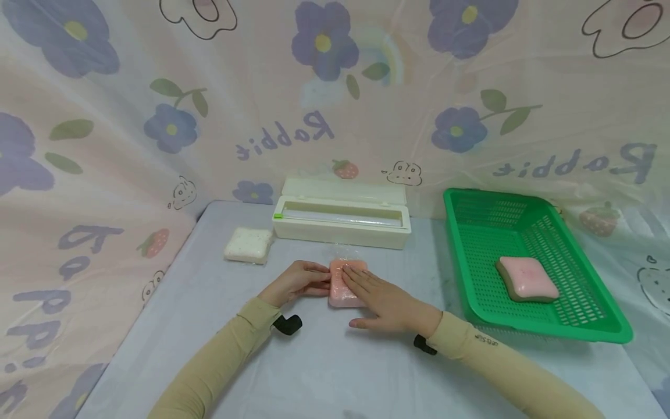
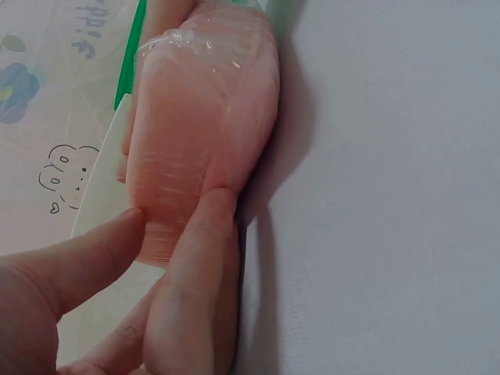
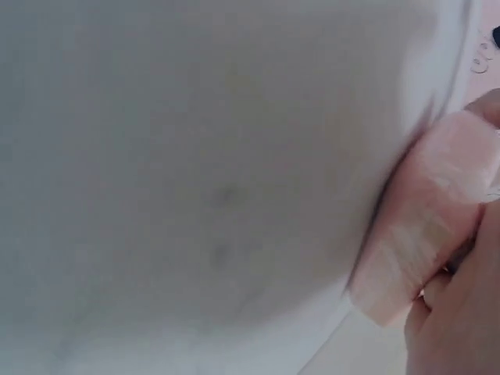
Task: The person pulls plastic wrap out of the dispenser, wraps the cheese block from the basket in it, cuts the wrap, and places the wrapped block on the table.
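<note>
A pink square block with rounded edges (image 1: 345,298), wrapped in clear film, lies on the table between the hands. My left hand (image 1: 299,281) holds its left side. In the left wrist view, thumb and fingers pinch the end of the block (image 2: 183,129), where the film is creased. Flat across the top lies my right hand (image 1: 389,299), fingers straight and thumb spread away. The right wrist view has the block (image 3: 406,234) at the right edge, with wrinkled film on its side. Some loose film (image 1: 345,252) sticks out beyond its far edge.
Behind the block stands a cream cling film dispenser (image 1: 340,234), lid raised, roll showing. A white film-wrapped block (image 1: 248,245) sits to the left. At right, a green basket (image 1: 471,291) holds a pink block with a brownish underside (image 1: 530,279). A printed curtain (image 1: 387,128) hangs behind.
</note>
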Demonstrator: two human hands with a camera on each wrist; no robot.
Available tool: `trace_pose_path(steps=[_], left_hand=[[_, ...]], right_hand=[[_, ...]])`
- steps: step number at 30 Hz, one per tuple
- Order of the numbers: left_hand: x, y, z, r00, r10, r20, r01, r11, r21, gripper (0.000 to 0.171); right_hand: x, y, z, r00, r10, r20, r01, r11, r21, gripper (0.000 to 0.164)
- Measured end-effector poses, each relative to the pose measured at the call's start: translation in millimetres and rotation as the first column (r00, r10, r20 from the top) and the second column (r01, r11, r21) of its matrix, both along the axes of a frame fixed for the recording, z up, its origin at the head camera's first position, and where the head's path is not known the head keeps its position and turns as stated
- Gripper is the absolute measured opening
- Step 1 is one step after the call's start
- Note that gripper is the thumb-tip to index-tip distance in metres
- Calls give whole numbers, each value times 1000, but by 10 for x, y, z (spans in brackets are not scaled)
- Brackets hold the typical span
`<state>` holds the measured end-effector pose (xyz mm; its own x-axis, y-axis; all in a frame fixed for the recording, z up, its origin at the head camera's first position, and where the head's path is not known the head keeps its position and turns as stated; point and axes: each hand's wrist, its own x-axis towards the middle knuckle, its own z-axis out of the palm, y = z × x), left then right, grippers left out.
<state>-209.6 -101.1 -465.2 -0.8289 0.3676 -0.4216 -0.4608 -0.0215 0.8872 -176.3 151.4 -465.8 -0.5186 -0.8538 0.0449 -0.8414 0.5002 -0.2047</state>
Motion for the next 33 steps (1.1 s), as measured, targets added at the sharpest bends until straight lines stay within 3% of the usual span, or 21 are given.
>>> trace_pose_path(steps=[6, 10, 12, 14, 18, 21, 27, 33], left_hand=[[-12, 5, 9, 1000, 1, -7, -1, 1000, -24, 29], [-30, -1, 12, 999, 19, -28, -20, 999, -41, 29], [-49, -1, 9, 998, 45, -36, -47, 998, -34, 29], [-72, 6, 21, 997, 75, -35, -75, 997, -21, 29], [-113, 22, 58, 994, 99, -41, -100, 995, -13, 29], [-133, 30, 76, 993, 109, -41, -109, 994, -11, 30], [-143, 60, 79, 991, 135, -20, -136, 991, -8, 30], [46, -9, 52, 987, 159, -15, -158, 987, 32, 28]], right_hand=[[-29, 2, 5, 1000, -12, 17, 11, 1000, 18, 97], [-17, 24, 76, 984, -77, 163, 95, 990, -106, 91], [-10, 37, 122, 960, -130, 249, 186, 958, -216, 87], [-7, 55, 153, 933, -185, 309, 285, 904, -319, 81], [5, 90, 156, 870, -298, 393, 450, 805, -387, 66], [20, 110, 105, 821, -340, 459, 516, 785, -342, 56], [19, 169, 50, 760, -365, 538, 567, 777, -274, 38], [-69, 261, 51, 682, -424, 596, 657, 713, -244, 26]])
